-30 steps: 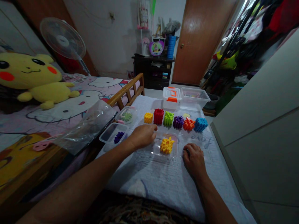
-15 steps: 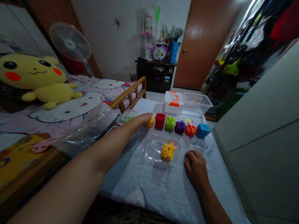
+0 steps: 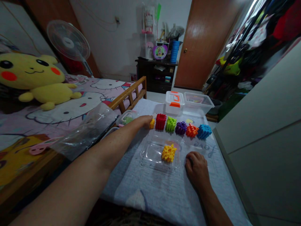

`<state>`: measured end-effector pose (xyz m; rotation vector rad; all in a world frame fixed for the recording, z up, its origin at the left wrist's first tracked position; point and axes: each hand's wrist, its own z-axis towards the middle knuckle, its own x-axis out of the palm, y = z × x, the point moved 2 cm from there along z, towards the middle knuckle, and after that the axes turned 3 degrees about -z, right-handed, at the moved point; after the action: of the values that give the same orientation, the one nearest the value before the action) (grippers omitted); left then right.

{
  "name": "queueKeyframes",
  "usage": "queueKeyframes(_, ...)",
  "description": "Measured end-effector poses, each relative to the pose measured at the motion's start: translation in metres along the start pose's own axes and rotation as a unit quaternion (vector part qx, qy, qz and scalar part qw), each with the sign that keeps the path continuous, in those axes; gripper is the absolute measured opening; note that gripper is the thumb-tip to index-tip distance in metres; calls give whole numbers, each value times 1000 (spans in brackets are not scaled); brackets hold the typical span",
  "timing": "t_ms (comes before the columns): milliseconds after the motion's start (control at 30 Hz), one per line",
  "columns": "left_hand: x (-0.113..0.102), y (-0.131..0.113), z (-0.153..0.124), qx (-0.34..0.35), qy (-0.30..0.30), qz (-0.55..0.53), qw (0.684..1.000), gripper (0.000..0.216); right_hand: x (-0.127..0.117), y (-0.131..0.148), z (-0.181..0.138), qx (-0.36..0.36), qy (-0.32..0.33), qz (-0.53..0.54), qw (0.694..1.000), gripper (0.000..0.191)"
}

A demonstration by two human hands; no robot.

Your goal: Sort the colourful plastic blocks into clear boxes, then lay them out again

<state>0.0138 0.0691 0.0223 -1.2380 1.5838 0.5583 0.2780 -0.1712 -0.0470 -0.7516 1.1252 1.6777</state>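
Observation:
My left hand [image 3: 147, 121] reaches to the left end of a row of colored stacks, its fingers around yellow toothed pieces [image 3: 152, 123] that it partly hides. Rightward along the row stand a red stack [image 3: 161, 121], a lime-green stack [image 3: 171, 124], a purple stack [image 3: 181, 128], an orange-red stack [image 3: 192, 130] and a blue stack [image 3: 204, 131]. Closer to me, another yellow toothed stack [image 3: 168, 153] sits at the right of a clear plastic tray [image 3: 149, 152]. Right of the tray, my right hand [image 3: 197, 164] rests on the cloth with curled fingers and nothing visible in them.
Behind the row stand a lidded box with orange clips [image 3: 174, 103] and an open clear box [image 3: 198, 103]. A clear container [image 3: 128, 118] lies left, near a plastic bag [image 3: 87, 128]. The wooden bed rail [image 3: 127, 95] borders the left; a pale cabinet [image 3: 263, 131] borders the right.
The camera view has shifted slightly. My left hand stays at the yellow pieces and my right hand stays on the cloth; the stacks keep their places.

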Motion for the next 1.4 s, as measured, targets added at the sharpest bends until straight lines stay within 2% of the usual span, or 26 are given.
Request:
queueKeyframes(333, 5, 4, 5, -4, 0, -2, 1000, 54, -1, 1, 0, 3, -3, 0, 1000, 10)
queueKeyframes(633, 3, 2, -3, -18, -52, 31, 998, 52, 1, -1, -1, 0, -2, -2, 1000, 11)
queueKeyframes(833, -4, -2, -9, -31, -36, 62, 997, 58, 0, -1, -1, -2, -5, 2, 1000, 11)
queueKeyframes(1100, -35, -9, -39, -33, -30, 124, 991, 65, 1, 0, 0, -6, -5, -8, 1000, 11)
queueKeyframes(1267, -49, -26, -66, 31, -54, 149, 987, 61, 1, -1, 0, -10, -6, -15, 1000, 11)
queueKeyframes(1400, -49, -53, -99, 110, -78, 118, 984, 59, 1, -1, 0, -7, -4, -18, 1000, 11)
